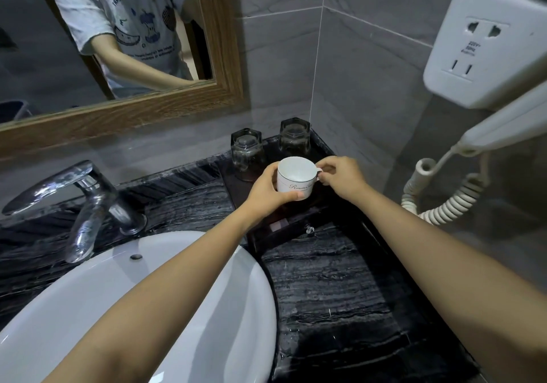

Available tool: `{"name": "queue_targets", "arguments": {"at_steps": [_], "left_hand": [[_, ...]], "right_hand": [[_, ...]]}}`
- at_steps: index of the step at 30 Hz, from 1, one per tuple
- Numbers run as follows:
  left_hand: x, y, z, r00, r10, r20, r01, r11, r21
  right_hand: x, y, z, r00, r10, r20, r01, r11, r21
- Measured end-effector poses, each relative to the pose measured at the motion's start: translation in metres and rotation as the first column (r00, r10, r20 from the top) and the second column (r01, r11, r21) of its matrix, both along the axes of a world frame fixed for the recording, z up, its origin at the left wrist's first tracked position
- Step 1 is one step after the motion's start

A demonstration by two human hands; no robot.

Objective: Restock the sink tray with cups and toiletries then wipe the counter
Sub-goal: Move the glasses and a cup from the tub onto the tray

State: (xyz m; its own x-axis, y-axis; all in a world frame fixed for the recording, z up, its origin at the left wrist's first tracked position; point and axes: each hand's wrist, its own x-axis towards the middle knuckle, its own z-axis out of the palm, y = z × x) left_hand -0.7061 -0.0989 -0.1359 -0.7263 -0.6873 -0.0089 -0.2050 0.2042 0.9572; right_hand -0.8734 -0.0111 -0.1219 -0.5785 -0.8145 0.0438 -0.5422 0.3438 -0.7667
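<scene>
Left hand (268, 188) wrapped round the side of a white cup (297, 177), held upright just above the dark tray (321, 145) on the tabletop (331, 282). Right hand (340, 177) pinched on the cup's handle. Script lettering on the cup too small to read. Behind, two upturned glasses (246, 153). Rightmost, a wall socket (473, 48) marked 220V.

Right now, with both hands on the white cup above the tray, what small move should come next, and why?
Probably lower the white cup onto the tray in front of the two glasses. The left hand grips its body, the right hand pinches the handle, and the spot beneath looks free.
</scene>
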Motion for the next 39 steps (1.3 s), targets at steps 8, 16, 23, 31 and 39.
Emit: {"name": "queue_targets", "arguments": {"at_steps": [8,16,23,31,39], "left_hand": [[-0.033,0.003,-0.004,0.991,0.064,0.119,-0.044,0.986,-0.163],[-0.048,0.005,-0.003,0.986,0.053,0.159,-0.025,0.984,-0.174],[-0.056,0.004,-0.002,0.984,0.065,0.167,-0.033,0.981,-0.191],[-0.036,-0.005,0.004,0.937,0.092,0.337,0.015,0.953,-0.303],[0.009,-0.021,0.064,0.745,-0.008,0.667,0.257,0.926,-0.276]], "right_hand": [[-0.018,0.0,-0.019,0.988,-0.155,0.012,0.156,0.987,-0.045],[-0.022,-0.002,-0.026,0.965,-0.258,-0.038,0.256,0.965,-0.051],[-0.028,-0.009,-0.027,0.961,-0.275,-0.019,0.274,0.961,-0.026],[-0.021,-0.002,-0.005,0.971,-0.087,-0.221,0.14,0.961,0.239],[0.005,-0.001,0.07,0.945,0.209,-0.253,-0.016,0.799,0.601]]}}
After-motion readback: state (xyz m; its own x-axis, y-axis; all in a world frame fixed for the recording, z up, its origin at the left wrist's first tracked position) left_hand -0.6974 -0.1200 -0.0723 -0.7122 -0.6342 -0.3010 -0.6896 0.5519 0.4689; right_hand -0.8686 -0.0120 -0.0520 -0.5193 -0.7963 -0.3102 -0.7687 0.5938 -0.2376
